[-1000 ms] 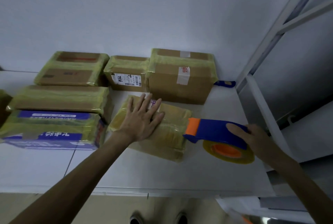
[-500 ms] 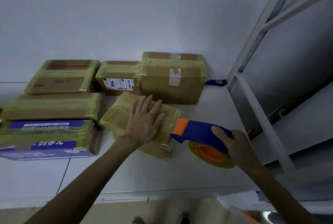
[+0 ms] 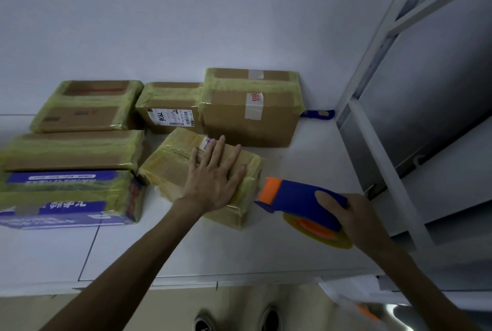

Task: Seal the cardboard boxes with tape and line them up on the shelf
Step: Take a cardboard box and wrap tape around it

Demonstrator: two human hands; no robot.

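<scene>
Cardboard boxes (image 3: 72,149), closed and wrapped in yellowish tape, sit on the shelf (image 3: 314,160) left of and beyond the left hand (image 3: 213,184), whose spread fingers press flat on one more taped box (image 3: 170,168). Just right of it, the right hand (image 3: 356,213) grips a blue-and-orange tape dispenser (image 3: 298,199), its nose near that box.

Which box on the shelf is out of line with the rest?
The small tape-wrapped box under the flat left hand, next to the tape dispenser gripped by the right hand. It sits at an angle; the others lie square to the wall.
</scene>
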